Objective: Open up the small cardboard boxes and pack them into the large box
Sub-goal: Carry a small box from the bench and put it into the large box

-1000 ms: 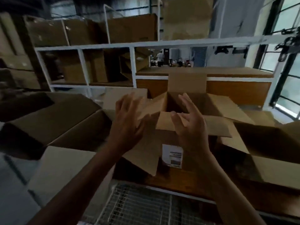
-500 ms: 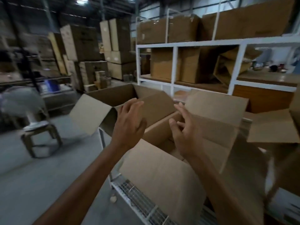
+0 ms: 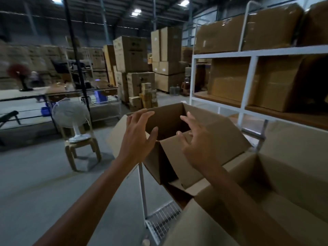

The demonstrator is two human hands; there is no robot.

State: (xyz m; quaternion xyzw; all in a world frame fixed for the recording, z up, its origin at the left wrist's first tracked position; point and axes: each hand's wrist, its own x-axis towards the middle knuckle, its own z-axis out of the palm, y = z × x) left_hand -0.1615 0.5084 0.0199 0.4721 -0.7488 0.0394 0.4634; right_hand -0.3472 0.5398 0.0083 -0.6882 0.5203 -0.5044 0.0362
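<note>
Small brown cardboard box (image 3: 179, 139), flaps standing open, is sitting tilted at the left end of a white wire rack (image 3: 160, 221), its outer flap overhanging bare grey concrete floor (image 3: 44, 174) with open room to the left. Both hands are hovering just at its mouth, gripping nothing: the left hand (image 3: 140, 137) is spreading wide at the near-left rim, the right hand (image 3: 197, 141) is curling loosely over the near flap. A large open brown cardboard box (image 3: 276, 189) is lying just beside it on the right, running off frame. Background stacks are blurring; a white fan (image 3: 71, 118) is standing on a wooden stool (image 3: 82, 150).
</note>
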